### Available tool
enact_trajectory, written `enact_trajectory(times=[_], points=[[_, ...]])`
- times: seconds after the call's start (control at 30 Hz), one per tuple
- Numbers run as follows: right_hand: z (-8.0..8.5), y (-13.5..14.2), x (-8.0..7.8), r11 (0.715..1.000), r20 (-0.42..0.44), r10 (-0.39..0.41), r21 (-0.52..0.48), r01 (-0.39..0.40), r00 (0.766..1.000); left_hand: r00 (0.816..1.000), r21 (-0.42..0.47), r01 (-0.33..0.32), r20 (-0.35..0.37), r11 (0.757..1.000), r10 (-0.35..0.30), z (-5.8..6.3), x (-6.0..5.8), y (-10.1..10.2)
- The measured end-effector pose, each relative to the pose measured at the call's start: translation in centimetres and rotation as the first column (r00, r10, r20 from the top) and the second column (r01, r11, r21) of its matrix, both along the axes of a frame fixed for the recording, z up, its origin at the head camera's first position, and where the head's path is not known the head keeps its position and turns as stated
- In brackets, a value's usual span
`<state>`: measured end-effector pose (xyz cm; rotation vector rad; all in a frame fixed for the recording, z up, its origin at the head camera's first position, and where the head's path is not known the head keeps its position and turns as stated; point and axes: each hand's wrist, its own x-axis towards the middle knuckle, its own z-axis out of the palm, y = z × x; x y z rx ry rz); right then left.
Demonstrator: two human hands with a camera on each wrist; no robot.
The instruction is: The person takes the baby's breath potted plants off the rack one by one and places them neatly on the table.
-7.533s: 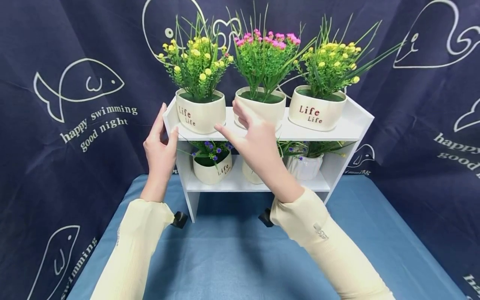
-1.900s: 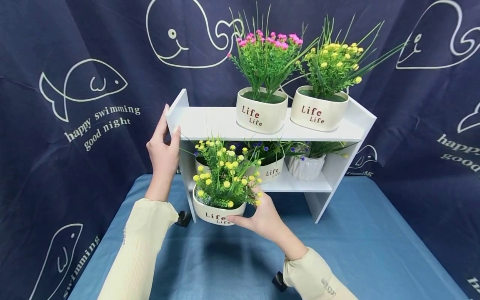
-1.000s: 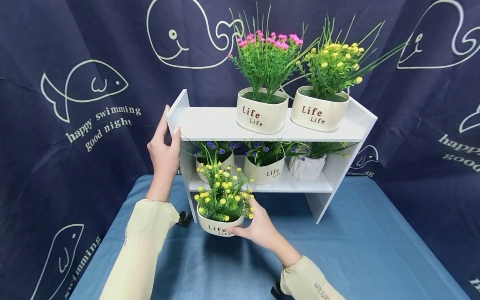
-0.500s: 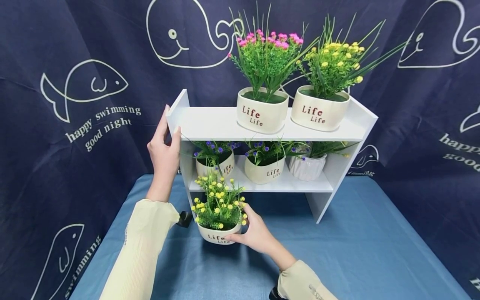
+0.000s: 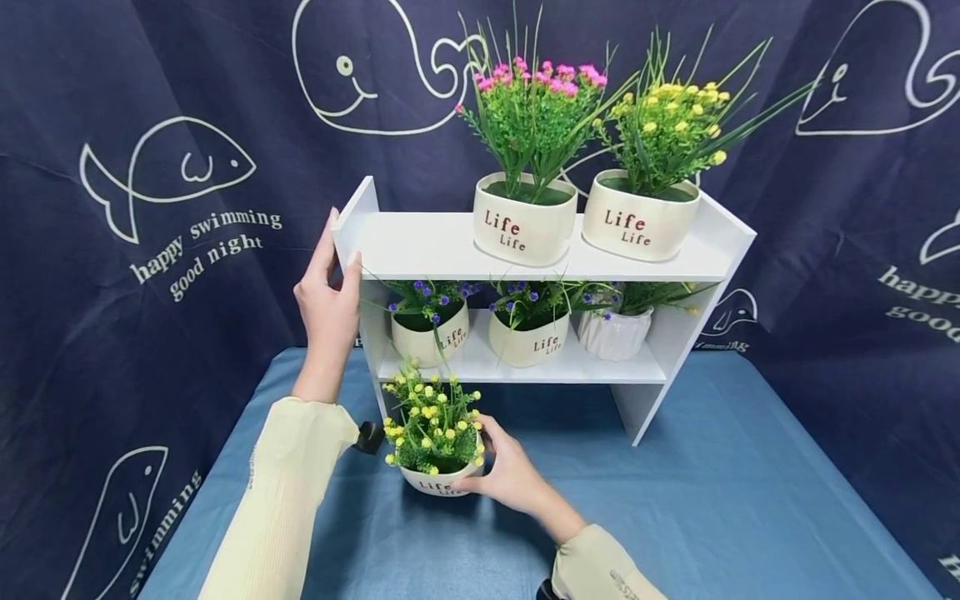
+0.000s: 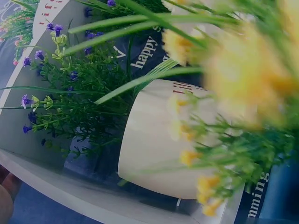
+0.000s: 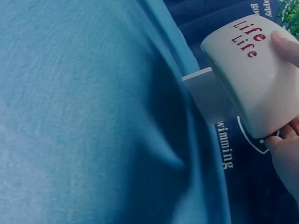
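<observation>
In the head view my right hand (image 5: 512, 477) holds a potted plant with yellow flowers (image 5: 441, 482) by the right side of its cream pot, thumb in front over the lettering. The right wrist view shows the pot (image 7: 254, 77) upright and apparently just above the blue cloth, before the shelf's left leg. With thumb and fingers on either side, my left hand (image 5: 327, 300) grips the left side panel of a white shelf (image 5: 420, 242). Yellow flowers (image 6: 247, 70) blur close to the left wrist camera, partly covering a cream pot (image 6: 159, 140) on the lower board.
A pink-flowered pot (image 5: 525, 225) and a yellow-flowered pot (image 5: 641, 218) stand on the top board. Below are two purple-flowered pots (image 5: 528, 342) and a white ribbed pot (image 5: 615, 333). Blue cloth (image 5: 675, 517) covers the table; a dark patterned curtain (image 5: 172, 75) hangs behind.
The yellow-flowered plant has left the top board's left end, and my right hand has brought it down in front of the shelf, still sinking lately. My left hand keeps its place.
</observation>
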<state>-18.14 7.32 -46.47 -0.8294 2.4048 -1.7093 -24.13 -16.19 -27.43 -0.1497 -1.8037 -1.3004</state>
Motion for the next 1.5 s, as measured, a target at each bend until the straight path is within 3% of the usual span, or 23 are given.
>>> enact_trajectory(times=[0.4,0.7,1.5], points=[[-1.2,0.0,0.1,0.978,-0.071,-0.104,0.176,0.115,0.992,1.0,-0.005,-0.012,0.003,1.0,0.012,0.0,-0.1,0.1],[-1.8,-0.2,0.1,0.97,0.007,-0.059,0.238,0.056,0.998,1.0,-0.008,-0.015,0.0,1.0,0.015,0.0,0.0,0.2],[-3.3,-0.8,0.1,0.968,0.043,-0.004,0.253,-0.007,0.999,1.0,0.002,-0.006,0.026,1.0,0.006,0.0,0.1,0.0]])
